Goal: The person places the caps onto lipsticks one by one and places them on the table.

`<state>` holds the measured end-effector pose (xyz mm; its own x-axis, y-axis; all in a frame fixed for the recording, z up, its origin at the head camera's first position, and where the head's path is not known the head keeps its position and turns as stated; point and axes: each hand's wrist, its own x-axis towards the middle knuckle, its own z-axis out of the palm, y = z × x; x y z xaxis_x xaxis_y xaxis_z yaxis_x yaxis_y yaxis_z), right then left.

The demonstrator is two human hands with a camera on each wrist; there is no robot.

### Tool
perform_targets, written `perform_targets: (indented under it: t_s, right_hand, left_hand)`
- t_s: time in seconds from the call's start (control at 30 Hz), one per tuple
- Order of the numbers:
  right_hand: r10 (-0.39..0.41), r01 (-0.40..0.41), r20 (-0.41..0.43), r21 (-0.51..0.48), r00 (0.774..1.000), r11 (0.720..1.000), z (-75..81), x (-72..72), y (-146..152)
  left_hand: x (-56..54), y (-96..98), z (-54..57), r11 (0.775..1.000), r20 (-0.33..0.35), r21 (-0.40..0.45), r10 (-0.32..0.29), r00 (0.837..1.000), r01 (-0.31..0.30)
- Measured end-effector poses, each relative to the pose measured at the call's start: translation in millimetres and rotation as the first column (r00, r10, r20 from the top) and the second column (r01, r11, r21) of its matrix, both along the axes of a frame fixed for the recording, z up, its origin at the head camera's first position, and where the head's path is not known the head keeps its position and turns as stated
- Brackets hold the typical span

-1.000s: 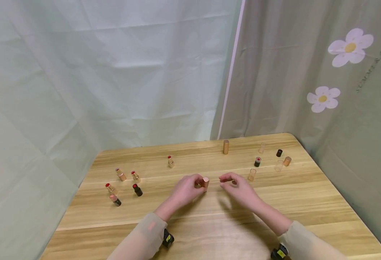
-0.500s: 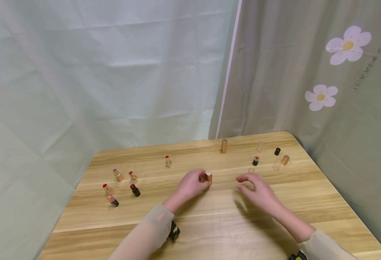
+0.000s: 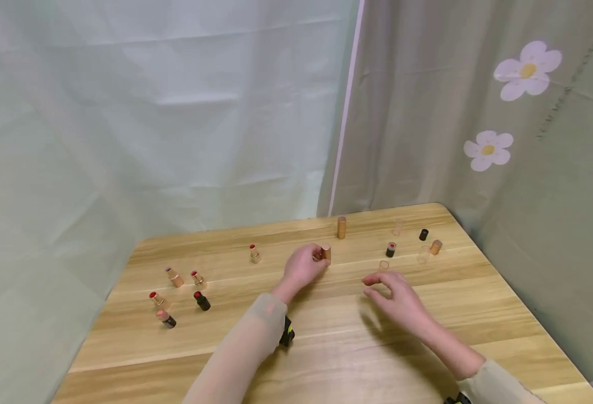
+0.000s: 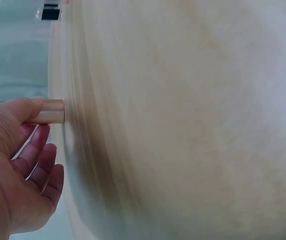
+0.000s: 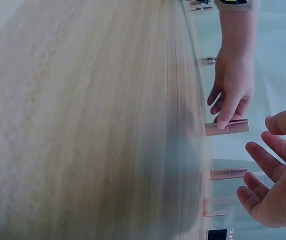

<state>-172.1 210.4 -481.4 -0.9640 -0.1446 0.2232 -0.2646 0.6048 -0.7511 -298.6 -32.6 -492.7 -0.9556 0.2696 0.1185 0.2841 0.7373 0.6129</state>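
My left hand (image 3: pixel 302 268) pinches a rose-gold lipstick tube (image 3: pixel 327 254) between thumb and fingers. The tube stands upright at the table, and its closed top shows; in the left wrist view its lower end (image 4: pixel 52 112) sticks out past the thumb. Behind it another rose-gold tube (image 3: pixel 341 228) stands upright near the back edge. My right hand (image 3: pixel 400 301) hovers over the table holding nothing, thumb and fingers apart. Just beyond its fingertips is a clear cap (image 3: pixel 384 265), partly hidden by the hand. In the right wrist view the right hand's fingers (image 5: pixel 268 162) are loosely bent.
Several uncapped lipsticks stand at the left, among them a black one (image 3: pixel 202 301) and a pink one (image 3: pixel 166 319). A gold lipstick (image 3: pixel 254 254) stands further back. At the right are a black-based lipstick (image 3: pixel 390 249), a black cap (image 3: pixel 423 234), a copper cap (image 3: pixel 436 247) and clear caps (image 3: pixel 423 255).
My left hand has moved forward across the table with the lipstick tube. My right hand has drawn away to the right, its thumb and fingers spreading. The head view has shifted slightly.
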Motion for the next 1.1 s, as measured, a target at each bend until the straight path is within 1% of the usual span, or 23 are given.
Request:
perform_targets:
  t_s: [0.13,0.23,0.33,0.4,0.57,0.63,0.73,0.8,0.87,0.97,1.1]
  right_hand:
    - [-0.004,0.004,-0.014,-0.003,1.0,1.0,1.3,2.0,-1.7]
    - [-0.004,0.004,-0.017,-0.004,1.0,1.0,2.1,2.6,-2.6]
    - [-0.005,0.005,-0.008,-0.002,1.0,1.0,2.3,3.2,-3.4]
    - [-0.007,0.007,-0.001,-0.005,1.0,1.0,2.1,3.5,-3.9]
    - [-0.008,0.008,0.022,-0.012,1.0,1.0,1.1,4.7,-4.8]
    - [-0.009,0.01,0.028,-0.013,1.0,1.0,0.6,5.5,-4.9]
    - [-0.011,0.012,0.027,-0.012,1.0,1.0,0.4,6.9,-4.5]
    - [-0.015,0.015,0.023,-0.013,1.0,1.0,0.1,7.3,-4.1]
    - [-0.016,0.017,0.023,-0.012,1.0,1.0,-0.3,7.4,-3.7]
    - [-0.023,0.023,0.025,-0.008,0.999,1.0,-1.4,7.4,-3.0]
    - [-0.031,0.032,0.026,-0.013,0.999,0.999,-2.2,8.4,-0.5]
  left_hand:
    - [-11.4,-9.4,-1.1,0.998,-0.015,-0.025,0.051,0.999,-0.051]
    - [-19.0,-20.1,-0.5,0.992,-0.007,-0.025,0.12,0.993,-0.12]
    - [-26.2,-32.2,1.2,0.981,0.023,-0.021,0.195,0.98,-0.195]
    - [-30.7,-39.9,2.4,0.972,0.051,-0.026,0.234,0.971,-0.233]
    - [-41.1,-55.3,5.5,0.956,0.113,-0.029,0.292,0.95,-0.291]
    - [-44.7,-59.6,6.7,0.948,0.119,-0.036,0.317,0.941,-0.315]
    - [-49.7,-64.6,8.0,0.933,0.122,-0.075,0.36,0.925,-0.353]
    - [-51.7,-67.0,9.6,0.927,0.133,-0.08,0.375,0.917,-0.368]
    - [-53.2,-68.4,10.5,0.924,0.144,-0.078,0.381,0.913,-0.374]
    - [-53.3,-68.3,10.3,0.929,0.151,-0.051,0.37,0.917,-0.367]
    - [-51.2,-63.5,8.2,0.938,0.157,-0.013,0.345,0.925,-0.347]
